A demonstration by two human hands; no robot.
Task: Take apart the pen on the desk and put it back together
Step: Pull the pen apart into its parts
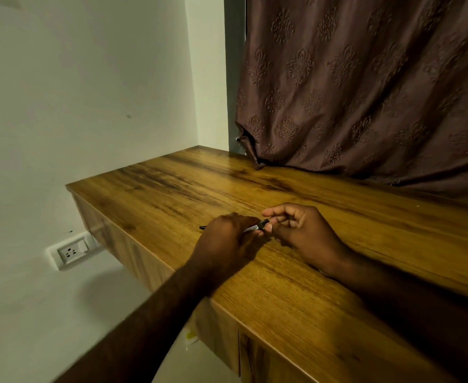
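Note:
A thin dark pen [257, 226] lies nearly level just above the wooden desk [172, 194], held between both hands. My left hand [227, 239] wraps around its middle and hides most of the barrel; the dark tip sticks out past the knuckles on the left. My right hand [299, 230] pinches the pen's right end with thumb and forefinger, the other fingers curled. Both wrists rest on the desk top near its front edge.
A brown patterned curtain [365, 92] hangs down onto the back of the desk at the right. A white wall with a socket plate [72, 251] stands to the left, below the desk's level. The desk's left edge drops off near the wall.

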